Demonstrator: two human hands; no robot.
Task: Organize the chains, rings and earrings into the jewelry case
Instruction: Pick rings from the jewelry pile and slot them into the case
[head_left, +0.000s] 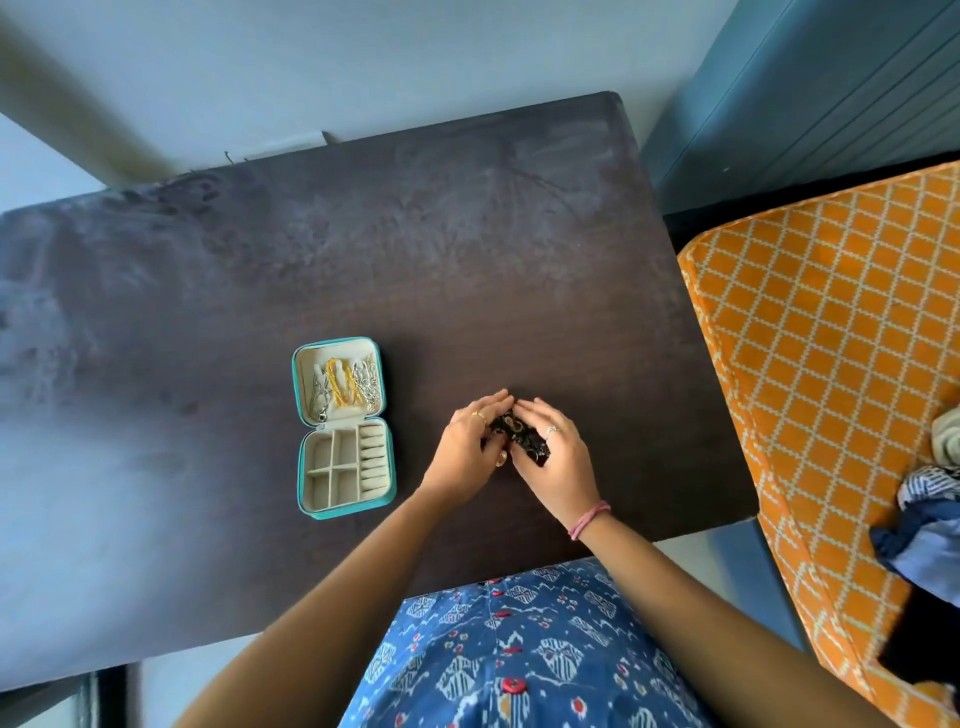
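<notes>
- Blue patterned cloth with red buttons (514, 649) fills the lower edge, both bare forearms reaching from it over the dark brown wooden desk (467, 270).
- Left hand (467, 447) and right hand (558, 457) meet on a small black box with gold pattern (522, 435); fingers (493, 402) curl round it from both sides.
- Teal zip jewelry case with cream lining (343, 428) lies open left of the hands, apart from them.
- Gold and silver chains (345, 387) lie in its far half; the near half's compartments look bare.
- Orange lattice-print cushion (831, 338) sits right of the desk.
</notes>
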